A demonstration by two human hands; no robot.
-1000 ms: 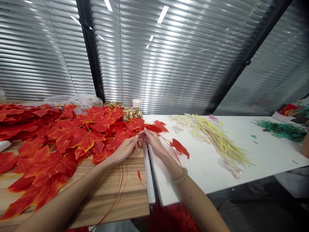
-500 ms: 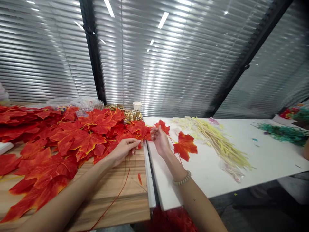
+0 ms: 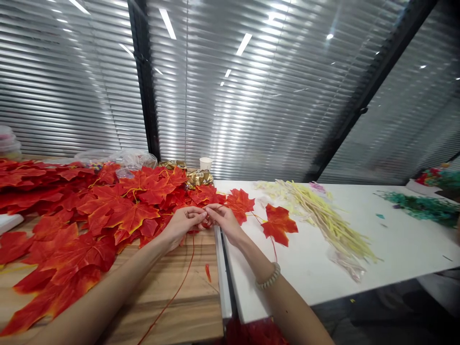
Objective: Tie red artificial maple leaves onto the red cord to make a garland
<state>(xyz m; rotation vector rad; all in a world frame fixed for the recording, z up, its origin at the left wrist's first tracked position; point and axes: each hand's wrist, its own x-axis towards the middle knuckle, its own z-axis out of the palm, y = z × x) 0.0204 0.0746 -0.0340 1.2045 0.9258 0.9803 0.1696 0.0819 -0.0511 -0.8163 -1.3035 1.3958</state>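
Observation:
My left hand (image 3: 184, 224) is closed, its thumb and forefinger pinching a thin red cord (image 3: 175, 295) that hangs down across the wooden tabletop. Fingertip to fingertip with it, my right hand (image 3: 228, 223) is closed in a pinch too, at the same spot on the cord; the exact contact point is hidden by the fingers. Just beyond the right hand lies a red artificial maple leaf (image 3: 240, 203). A second maple leaf (image 3: 279, 225) rests on the white table, with red cord running by it. Left of my hands spreads a big heap of maple leaves (image 3: 132, 211).
A wooden table (image 3: 194, 306) and a white table (image 3: 305, 273) meet at a narrow gap. Behind stand a paper cup (image 3: 205, 163) and gold packets (image 3: 199, 178). Yellow strips (image 3: 323, 215) and green foliage (image 3: 420, 206) lie on the right. Blinds cover the window.
My right hand has moved left and down to meet the left hand's fingertips. The nearer leaf beside it is now more fully visible. The view has tilted up slightly.

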